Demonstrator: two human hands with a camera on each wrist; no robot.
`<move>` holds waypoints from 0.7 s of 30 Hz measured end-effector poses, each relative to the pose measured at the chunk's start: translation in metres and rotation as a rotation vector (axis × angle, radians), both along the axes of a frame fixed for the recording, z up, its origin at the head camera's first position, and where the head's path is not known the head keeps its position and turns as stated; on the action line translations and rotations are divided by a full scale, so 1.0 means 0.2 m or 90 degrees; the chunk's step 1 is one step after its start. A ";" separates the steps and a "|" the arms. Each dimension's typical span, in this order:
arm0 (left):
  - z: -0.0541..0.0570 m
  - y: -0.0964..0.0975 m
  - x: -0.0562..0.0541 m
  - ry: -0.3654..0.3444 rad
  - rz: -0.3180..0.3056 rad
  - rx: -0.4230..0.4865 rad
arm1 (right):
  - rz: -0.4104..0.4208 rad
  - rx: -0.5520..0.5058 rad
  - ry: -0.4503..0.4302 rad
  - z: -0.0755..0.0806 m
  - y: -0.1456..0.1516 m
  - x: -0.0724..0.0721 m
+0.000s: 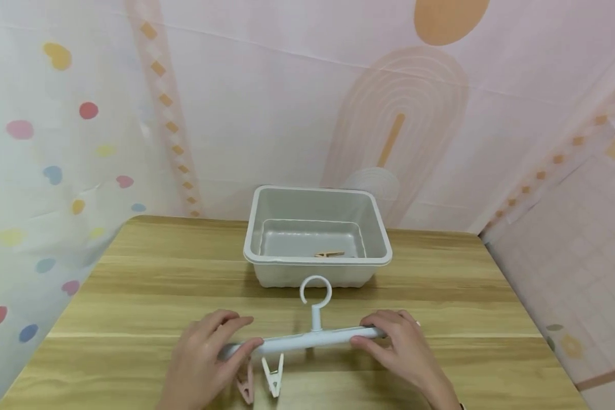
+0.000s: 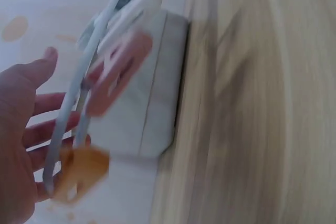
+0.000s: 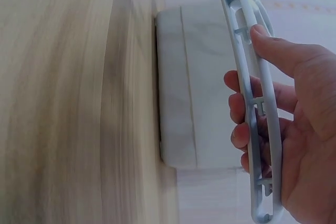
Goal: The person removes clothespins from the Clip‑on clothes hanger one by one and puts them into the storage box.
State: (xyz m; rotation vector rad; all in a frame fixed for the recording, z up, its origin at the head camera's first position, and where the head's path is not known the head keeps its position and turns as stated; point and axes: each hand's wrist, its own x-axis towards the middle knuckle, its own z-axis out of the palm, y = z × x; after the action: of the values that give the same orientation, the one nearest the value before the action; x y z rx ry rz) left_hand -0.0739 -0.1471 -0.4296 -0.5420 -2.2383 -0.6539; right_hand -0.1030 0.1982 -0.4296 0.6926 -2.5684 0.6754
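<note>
A pale blue plastic clothes hanger [image 1: 320, 339] with a round hook is held level over the table in both hands, its left end slightly lower. My left hand [image 1: 200, 353] loosely holds that end; in the left wrist view its thumb stands off the bar while the other fingers reach behind it. My right hand [image 1: 402, 344] grips the right end, fingers curled round the twin bars. Near my left hand hang a white clothespin [image 1: 274, 380] and a pink clothespin [image 1: 246, 387]. An orange clothespin [image 2: 86, 166], blurred, hangs by the left end in the left wrist view.
Beyond the hanger, a light grey basin [image 1: 318, 261] stands on the wooden table [image 1: 148, 307] near its back edge. Inside lies a small orange-brown clothespin [image 1: 329, 254]. A patterned cloth [image 1: 266, 102] hangs behind the table.
</note>
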 end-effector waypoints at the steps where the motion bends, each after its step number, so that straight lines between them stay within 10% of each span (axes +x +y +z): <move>1: 0.00 -0.01 0.00 -0.006 0.003 0.020 | -0.006 -0.003 -0.003 0.00 0.01 0.00; 12: 0.02 -0.05 0.06 -0.317 0.085 0.332 | -0.038 -0.022 0.019 0.02 0.03 0.01; 21: -0.02 -0.06 0.11 -0.478 -0.007 0.514 | -0.073 -0.048 0.049 0.04 0.03 0.01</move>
State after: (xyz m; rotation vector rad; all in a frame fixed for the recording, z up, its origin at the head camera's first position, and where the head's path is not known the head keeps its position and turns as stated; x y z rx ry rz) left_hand -0.0529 -0.1582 -0.4326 0.1404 -2.3121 -1.8767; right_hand -0.1017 0.2041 -0.4223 0.5322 -2.4766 0.6897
